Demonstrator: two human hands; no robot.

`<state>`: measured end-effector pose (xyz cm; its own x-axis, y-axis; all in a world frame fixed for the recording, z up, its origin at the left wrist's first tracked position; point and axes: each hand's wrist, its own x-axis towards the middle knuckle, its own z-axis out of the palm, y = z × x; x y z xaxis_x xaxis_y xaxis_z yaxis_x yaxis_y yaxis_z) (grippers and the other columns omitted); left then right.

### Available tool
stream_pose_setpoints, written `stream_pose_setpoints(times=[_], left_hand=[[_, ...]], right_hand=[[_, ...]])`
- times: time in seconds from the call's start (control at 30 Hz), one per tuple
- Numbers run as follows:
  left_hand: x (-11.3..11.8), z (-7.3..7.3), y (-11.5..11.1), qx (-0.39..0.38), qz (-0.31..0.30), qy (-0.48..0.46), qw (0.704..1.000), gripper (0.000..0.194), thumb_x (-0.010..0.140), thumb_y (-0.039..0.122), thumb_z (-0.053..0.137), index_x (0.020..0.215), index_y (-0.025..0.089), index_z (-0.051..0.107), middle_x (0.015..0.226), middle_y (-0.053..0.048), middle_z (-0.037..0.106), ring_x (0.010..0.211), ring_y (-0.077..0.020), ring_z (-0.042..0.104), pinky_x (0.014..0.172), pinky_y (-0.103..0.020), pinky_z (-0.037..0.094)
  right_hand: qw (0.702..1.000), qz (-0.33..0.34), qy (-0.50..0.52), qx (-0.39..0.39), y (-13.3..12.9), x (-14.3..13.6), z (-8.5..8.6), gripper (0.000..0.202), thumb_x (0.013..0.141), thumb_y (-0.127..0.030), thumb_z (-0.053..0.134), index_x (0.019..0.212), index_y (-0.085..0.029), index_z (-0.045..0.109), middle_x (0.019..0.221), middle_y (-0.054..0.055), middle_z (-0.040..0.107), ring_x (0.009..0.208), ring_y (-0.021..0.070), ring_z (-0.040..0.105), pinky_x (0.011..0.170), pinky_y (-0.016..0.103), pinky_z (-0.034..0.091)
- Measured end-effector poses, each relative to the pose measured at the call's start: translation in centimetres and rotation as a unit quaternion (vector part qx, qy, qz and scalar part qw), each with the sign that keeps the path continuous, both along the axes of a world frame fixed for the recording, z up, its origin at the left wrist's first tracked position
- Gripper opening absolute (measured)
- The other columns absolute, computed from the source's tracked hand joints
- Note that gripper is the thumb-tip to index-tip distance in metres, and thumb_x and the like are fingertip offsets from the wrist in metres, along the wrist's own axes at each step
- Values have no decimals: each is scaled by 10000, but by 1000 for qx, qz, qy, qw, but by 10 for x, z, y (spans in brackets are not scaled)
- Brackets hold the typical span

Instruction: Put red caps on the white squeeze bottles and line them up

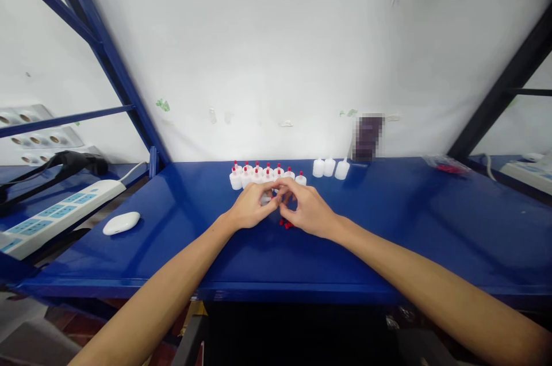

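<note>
- White bottle [265, 199]: held just above the bench, between the hands; mostly hidden by fingers. What shows is pale, cloudy, apparently plastic.
- Left hand [252, 205]: fingers and thumb closed around the bottle.
- Right hand [311, 209]: thumb and fingers curled into a ring, tips meeting the left fingertips beside the bottle; cannot tell whether they pinch anything.
- Step in hand (judgement): fitting a red cap onto the bottle's spout. Next move calls for a steady left grip, spout and cap in line, and a light fingertip push or twist.
- Loose red caps [287, 224]: small heap on the bench below the right hand; tiny, solid-coloured.
- Capped bottles [236, 181]: grouped in rough rows behind the hands, upright; squat, round, milky bodies with narrow red tips.
- Uncapped bottles [342, 170]: 3, well to the right of the group, near the wall; bare white spouts.
- Bench [181, 257]: smooth, glossy blue.
- White case [121, 223]: far left, rounded, shiny.
- Wall [259, 56]: matt white, scuffed, with tape scraps.
</note>
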<state>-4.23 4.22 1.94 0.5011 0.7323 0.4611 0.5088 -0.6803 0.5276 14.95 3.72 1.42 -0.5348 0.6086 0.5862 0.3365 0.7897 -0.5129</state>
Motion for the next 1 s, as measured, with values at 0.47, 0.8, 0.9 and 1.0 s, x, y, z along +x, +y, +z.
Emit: stream_pose_setpoints(times=[0.47,0.8,0.9,1.0], left_hand=[[-3,-1,-1,13,17,-74,997,196,881,288,446,1016,162,511,543,83,438,468,-79,306,523,-220,273],[-1,-7,0,35,-39,-77,996,409,950,479,375,1198,162,449,578,67,478,495,-100,384,562,-231,320],[-4,-7,3,41,7,-64,997,342,974,441,353,1104,164,506,543,68,460,480,-101,396,558,-231,321],[-5,-6,4,33,43,-30,998,288,978,383,372,980,163,558,544,60,467,488,-96,415,564,-229,330]], right_hand=[[999,-12,-35,-10,-5,-2,0,320,870,-167,508,1179,-251,498,793,-29,649,603,129,566,655,259,455],[997,2,80,12,1,0,1,116,957,-287,478,981,-217,568,799,1,643,650,133,568,651,258,452],[988,-96,119,21,19,16,4,133,966,-320,441,980,-213,519,738,-10,596,609,140,555,601,258,418],[972,-229,27,48,45,36,7,156,960,-322,427,1017,-214,523,748,5,626,626,176,566,601,281,366]])
